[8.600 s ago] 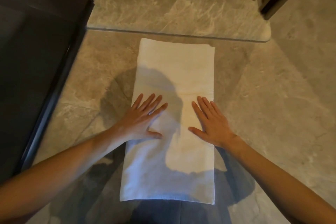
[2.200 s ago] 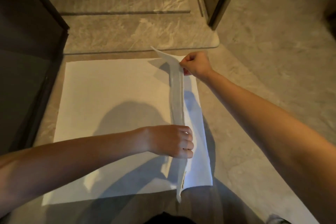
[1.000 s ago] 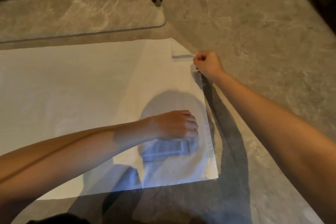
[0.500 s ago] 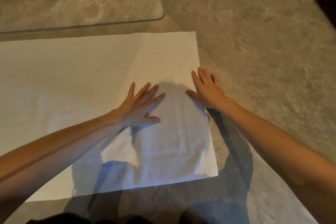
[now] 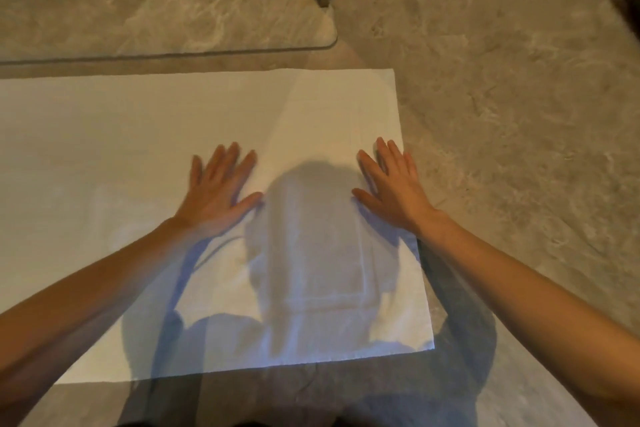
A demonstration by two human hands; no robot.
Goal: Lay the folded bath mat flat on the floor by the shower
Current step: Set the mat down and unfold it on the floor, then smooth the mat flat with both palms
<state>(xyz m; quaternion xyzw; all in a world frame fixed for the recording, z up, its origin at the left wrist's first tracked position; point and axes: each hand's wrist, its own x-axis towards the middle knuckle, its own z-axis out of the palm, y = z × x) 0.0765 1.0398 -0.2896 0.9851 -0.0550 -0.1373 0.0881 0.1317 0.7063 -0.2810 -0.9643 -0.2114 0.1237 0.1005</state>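
white bath mat lies unfolded; left hand, right hand flat on it.

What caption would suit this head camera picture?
Left hand and right hand press open-palmed on an unfolded white bath mat.

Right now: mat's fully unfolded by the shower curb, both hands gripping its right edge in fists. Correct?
Not quite. The hands aren't fists gripping an edge: the head view shows the left hand and right hand open, palms flat on the mat, fingers spread. The rest holds: the mat lies unfolded by the shower curb.
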